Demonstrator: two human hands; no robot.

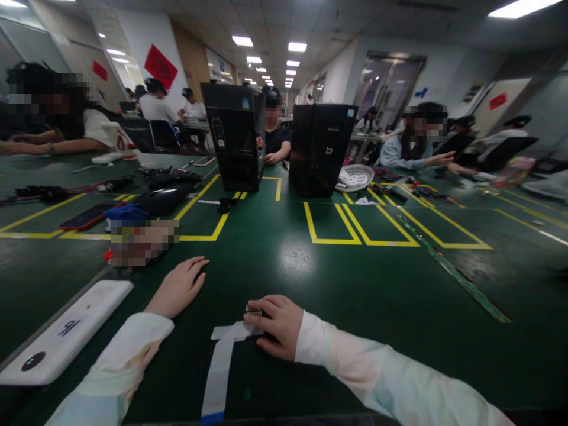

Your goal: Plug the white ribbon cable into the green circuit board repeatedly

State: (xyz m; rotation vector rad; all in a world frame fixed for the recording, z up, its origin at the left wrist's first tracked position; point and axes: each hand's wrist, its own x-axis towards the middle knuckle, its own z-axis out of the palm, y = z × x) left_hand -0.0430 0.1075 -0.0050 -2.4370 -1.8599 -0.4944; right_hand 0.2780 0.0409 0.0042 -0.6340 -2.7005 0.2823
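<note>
My left hand (177,288) lies on the green table with its fingers stretched out and nothing in it. Its fingertips point toward the right. My right hand (279,328) is on the table at the end of a strip of whitish tape (219,370), its fingers bent and close together. At its fingertips is a small dark piece with a pale edge (254,309), mostly covered, too small to name. The tape strips form a corner shape, and the near end of the long one is blue. Part of the short strip runs under my right fingers.
A white device (66,334) lies at the left. Two black computer cases (322,151) stand ahead, with a person behind. Yellow tape outlines (337,241), cables (166,177), a white basket (355,177) and a green circuit strip (461,278) are on the table (355,367). Other people sit around.
</note>
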